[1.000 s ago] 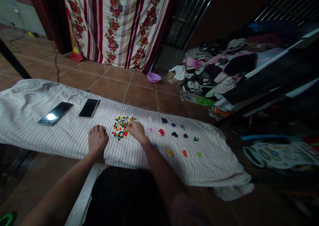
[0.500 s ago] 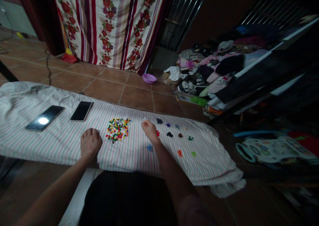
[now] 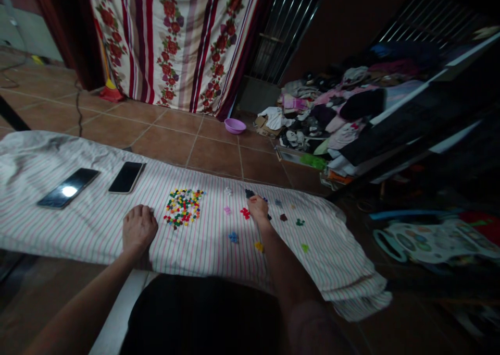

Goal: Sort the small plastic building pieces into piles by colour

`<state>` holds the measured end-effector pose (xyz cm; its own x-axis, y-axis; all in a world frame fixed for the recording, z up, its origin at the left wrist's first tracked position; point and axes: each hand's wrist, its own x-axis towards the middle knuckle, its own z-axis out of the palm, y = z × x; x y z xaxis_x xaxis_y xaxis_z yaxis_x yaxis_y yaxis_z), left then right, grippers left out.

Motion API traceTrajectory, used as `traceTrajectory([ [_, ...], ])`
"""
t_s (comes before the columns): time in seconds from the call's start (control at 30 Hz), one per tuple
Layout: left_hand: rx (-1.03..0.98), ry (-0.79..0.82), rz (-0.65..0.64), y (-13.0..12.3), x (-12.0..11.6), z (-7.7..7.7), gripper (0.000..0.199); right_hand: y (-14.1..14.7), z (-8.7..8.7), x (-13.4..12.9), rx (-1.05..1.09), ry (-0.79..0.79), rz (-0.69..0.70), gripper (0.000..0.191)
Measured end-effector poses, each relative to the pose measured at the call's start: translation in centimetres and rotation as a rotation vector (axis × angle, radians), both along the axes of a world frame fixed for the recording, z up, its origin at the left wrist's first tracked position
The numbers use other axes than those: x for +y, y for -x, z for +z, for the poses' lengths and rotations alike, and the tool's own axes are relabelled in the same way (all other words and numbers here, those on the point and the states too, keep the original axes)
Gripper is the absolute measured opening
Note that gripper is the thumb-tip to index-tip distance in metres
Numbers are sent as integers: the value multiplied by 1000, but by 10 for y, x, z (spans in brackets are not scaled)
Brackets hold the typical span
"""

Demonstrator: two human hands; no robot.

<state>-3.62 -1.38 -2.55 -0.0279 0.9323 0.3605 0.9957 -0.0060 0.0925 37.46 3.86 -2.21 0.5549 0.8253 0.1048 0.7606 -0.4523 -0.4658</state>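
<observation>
A mixed pile of small coloured pieces (image 3: 183, 208) lies on the striped cloth (image 3: 211, 256). To its right are several small single-colour groups, among them white (image 3: 228, 191), pink (image 3: 227, 210), red (image 3: 245, 213), blue (image 3: 233, 237), yellow (image 3: 259, 246) and dark green (image 3: 300, 222). My right hand (image 3: 258, 207) is closed at the dark group (image 3: 249, 193), fingertips together; what they hold, if anything, is too small to make out. My left hand (image 3: 139, 227) rests on the cloth left of the mixed pile, its fingers curled downward and their tips hidden.
Two phones (image 3: 68, 188) (image 3: 127, 177) lie on the cloth at the left. Beyond its far edge are a purple basin (image 3: 235, 126) on the tiled floor, a floral curtain (image 3: 187, 42) and a heap of clothes (image 3: 324, 105).
My right hand has moved right, from the white group to the dark group, uncovering the pink and red groups. My left hand remains resting on the cloth.
</observation>
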Motion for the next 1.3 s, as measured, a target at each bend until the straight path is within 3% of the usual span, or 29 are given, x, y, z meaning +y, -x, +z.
traceTrajectory([
  [0.3,16,10,11,-1,-1,2,26,-1,-1,9,-77,114,-38,23],
  [0.5,7,-6,8,-1,0,1,26,0,2,9,-67,92,-35,31],
  [0.8,-3,-44,0,1,2,-5,22,10,8,-4,-136,18,39,28],
  [1.03,-11,-39,-6,2,2,-6,21,44,13,-4,-148,-12,172,26],
  [1.3,-17,-41,-9,2,3,-6,23,108,13,-9,-147,-89,454,26],
])
